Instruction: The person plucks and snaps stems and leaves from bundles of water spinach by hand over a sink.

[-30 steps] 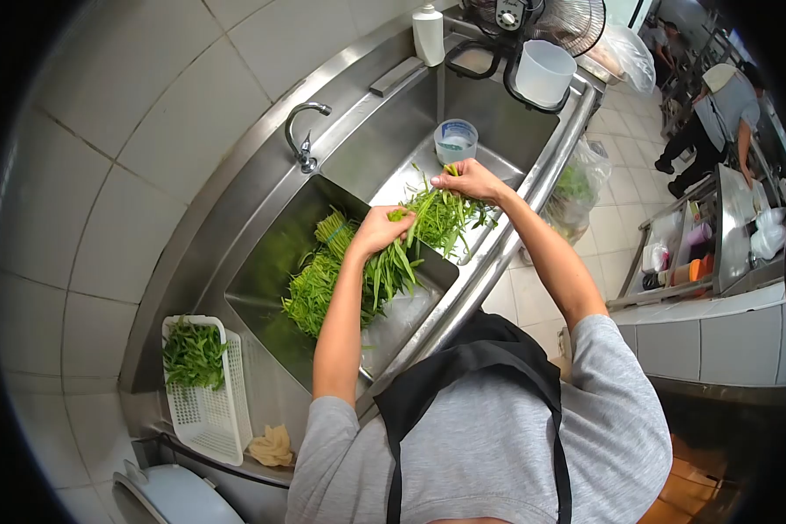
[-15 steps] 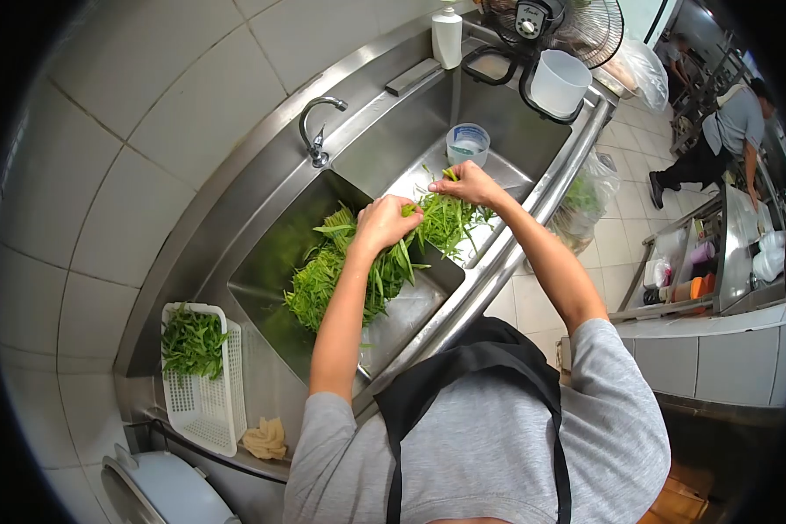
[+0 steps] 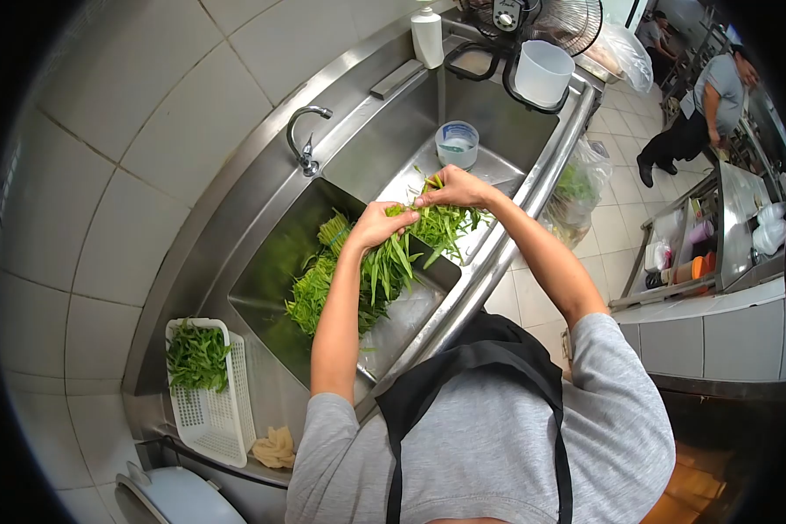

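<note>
My left hand [image 3: 380,224] is closed on green leafy stems [image 3: 388,278] that hang over the near basin. Close beside it, my right hand [image 3: 454,188] pinches some of the greens, its fingertips almost touching those of my left hand. More leaves [image 3: 445,229] lie below my right hand at the divider between the two basins. A pile of greens [image 3: 313,293] fills part of the near basin, with a bundle of stems [image 3: 334,231] at its back. Clear plastic [image 3: 402,319] lies beside the pile.
A white basket [image 3: 236,393] with leaves and a beige cloth [image 3: 274,447] sit at the left. A round tub [image 3: 457,144] is in the far basin. The faucet [image 3: 306,144] rises behind. A bottle [image 3: 427,37] and fan [image 3: 559,22] stand farther back; a person [image 3: 699,113] is at the right.
My right hand has moved left, close to my left hand. The person at the right has straightened up and turned. The camera view has shifted slightly.
</note>
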`<state>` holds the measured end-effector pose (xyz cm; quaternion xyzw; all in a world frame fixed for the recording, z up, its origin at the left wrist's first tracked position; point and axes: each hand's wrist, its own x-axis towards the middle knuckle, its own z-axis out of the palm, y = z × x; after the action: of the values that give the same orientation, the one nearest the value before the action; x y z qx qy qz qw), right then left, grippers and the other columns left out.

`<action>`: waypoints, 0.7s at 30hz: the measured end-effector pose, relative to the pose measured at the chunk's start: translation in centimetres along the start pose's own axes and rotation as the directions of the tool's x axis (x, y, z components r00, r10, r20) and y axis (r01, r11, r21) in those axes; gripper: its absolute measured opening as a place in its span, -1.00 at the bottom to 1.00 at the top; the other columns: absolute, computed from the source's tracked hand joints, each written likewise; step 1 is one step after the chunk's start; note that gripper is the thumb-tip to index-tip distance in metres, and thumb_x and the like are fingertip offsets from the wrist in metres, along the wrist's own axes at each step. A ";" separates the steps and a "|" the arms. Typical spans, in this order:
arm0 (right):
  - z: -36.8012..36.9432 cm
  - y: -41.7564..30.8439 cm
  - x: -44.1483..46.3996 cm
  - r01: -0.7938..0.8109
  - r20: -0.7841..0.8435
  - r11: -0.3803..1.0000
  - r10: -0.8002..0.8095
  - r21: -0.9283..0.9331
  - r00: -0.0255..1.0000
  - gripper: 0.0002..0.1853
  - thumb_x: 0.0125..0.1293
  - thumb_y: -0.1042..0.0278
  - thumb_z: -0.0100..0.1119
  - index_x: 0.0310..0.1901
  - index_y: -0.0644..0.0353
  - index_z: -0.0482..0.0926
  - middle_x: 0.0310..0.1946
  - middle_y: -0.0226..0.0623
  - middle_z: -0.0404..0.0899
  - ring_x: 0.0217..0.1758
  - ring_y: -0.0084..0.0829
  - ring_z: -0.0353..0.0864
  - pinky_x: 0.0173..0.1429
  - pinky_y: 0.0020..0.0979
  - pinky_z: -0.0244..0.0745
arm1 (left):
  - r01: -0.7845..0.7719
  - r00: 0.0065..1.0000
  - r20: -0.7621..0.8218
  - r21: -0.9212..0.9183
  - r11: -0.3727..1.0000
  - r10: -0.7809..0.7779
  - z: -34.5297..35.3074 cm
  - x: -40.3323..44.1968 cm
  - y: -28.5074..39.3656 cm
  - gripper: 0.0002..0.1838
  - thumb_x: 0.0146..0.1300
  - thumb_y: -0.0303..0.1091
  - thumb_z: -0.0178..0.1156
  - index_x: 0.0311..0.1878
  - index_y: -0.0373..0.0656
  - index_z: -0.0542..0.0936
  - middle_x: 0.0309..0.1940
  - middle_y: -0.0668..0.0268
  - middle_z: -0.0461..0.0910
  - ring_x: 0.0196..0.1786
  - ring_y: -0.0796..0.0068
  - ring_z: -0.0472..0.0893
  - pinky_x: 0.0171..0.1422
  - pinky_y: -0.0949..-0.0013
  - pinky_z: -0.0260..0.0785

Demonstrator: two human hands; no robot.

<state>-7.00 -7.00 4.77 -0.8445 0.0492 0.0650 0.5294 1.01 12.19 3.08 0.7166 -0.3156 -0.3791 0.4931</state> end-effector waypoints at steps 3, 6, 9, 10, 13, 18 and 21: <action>0.0 -0.7 -0.3 0.043 0.084 0.998 -0.040 -0.038 0.996 -0.66 0.02 0.10 0.32 -0.62 0.18 0.48 -0.74 -0.59 0.28 -0.62 -0.71 0.17 -0.56 -0.50 0.07 | 0.043 0.999 0.033 -0.039 0.998 -0.042 -0.2 0.0 -0.5 -0.74 0.10 -0.21 0.24 -0.28 -0.22 0.58 -0.51 0.51 0.49 -0.51 0.76 0.36 -0.39 0.60 0.24; 0.0 -0.8 0.1 0.023 0.136 0.992 -0.007 -0.121 0.991 -0.67 0.01 0.12 0.31 -0.58 0.22 0.48 -0.72 -0.55 0.31 -0.61 -0.68 0.21 -0.52 -0.47 0.14 | 0.033 0.998 0.060 -0.078 0.996 -0.029 -0.3 -0.1 -0.5 -0.74 0.11 -0.21 0.24 -0.27 -0.22 0.58 -0.51 0.51 0.49 -0.51 0.75 0.36 -0.39 0.59 0.25; 0.0 -0.9 0.1 0.081 0.164 0.988 -0.059 -0.135 0.985 -0.72 0.00 0.17 0.27 -0.52 0.24 0.52 -0.71 -0.50 0.38 -0.60 -0.65 0.28 -0.46 -0.45 0.24 | 0.036 0.996 0.086 -0.078 0.996 -0.030 -0.6 -0.3 -0.6 -0.73 0.11 -0.20 0.24 -0.27 -0.22 0.58 -0.51 0.50 0.49 -0.52 0.74 0.36 -0.39 0.59 0.25; -0.1 -0.9 0.2 0.102 0.180 0.977 -0.069 -0.187 0.981 -0.74 0.00 0.18 0.25 -0.49 0.23 0.53 -0.70 -0.50 0.40 -0.59 -0.64 0.30 -0.45 -0.46 0.26 | 0.042 0.995 0.098 -0.070 0.997 -0.035 -0.7 -0.2 -0.8 -0.73 0.10 -0.20 0.24 -0.27 -0.22 0.58 -0.51 0.50 0.49 -0.52 0.74 0.36 -0.39 0.58 0.25; -0.2 -0.9 0.5 0.140 0.204 0.960 -0.090 -0.244 0.975 -0.77 0.00 0.20 0.23 -0.45 0.22 0.56 -0.69 -0.49 0.42 -0.59 -0.63 0.32 -0.43 -0.46 0.29 | 0.078 0.993 0.100 -0.073 0.994 -0.070 -0.7 -0.2 -1.0 -0.75 0.10 -0.22 0.24 -0.28 -0.23 0.57 -0.51 0.48 0.50 -0.53 0.73 0.37 -0.39 0.58 0.26; -0.1 -2.1 -0.2 0.012 0.138 0.997 -0.002 -0.073 0.990 -0.72 0.04 0.13 0.26 -0.45 0.22 0.56 -0.71 -0.51 0.35 -0.61 -0.66 0.26 -0.50 -0.50 0.19 | 0.069 0.997 0.043 -0.052 0.996 -0.067 -0.3 -0.2 0.2 -0.82 0.10 -0.32 0.17 -0.33 -0.25 0.56 -0.53 0.44 0.49 -0.54 0.70 0.39 -0.41 0.56 0.29; -0.3 -1.7 -0.2 0.005 0.097 0.997 0.002 -0.080 0.995 -0.69 0.06 0.10 0.26 -0.45 0.22 0.56 -0.71 -0.52 0.32 -0.62 -0.68 0.23 -0.52 -0.53 0.14 | 0.033 0.999 0.007 -0.024 0.999 -0.033 -0.4 0.2 0.0 -0.85 0.09 -0.36 0.13 -0.37 -0.27 0.55 -0.54 0.41 0.49 -0.55 0.68 0.40 -0.42 0.54 0.29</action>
<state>-6.87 -6.54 6.45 -0.8609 0.0200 0.1076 0.4968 1.43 12.18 3.12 0.7144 -0.3008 -0.3935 0.4943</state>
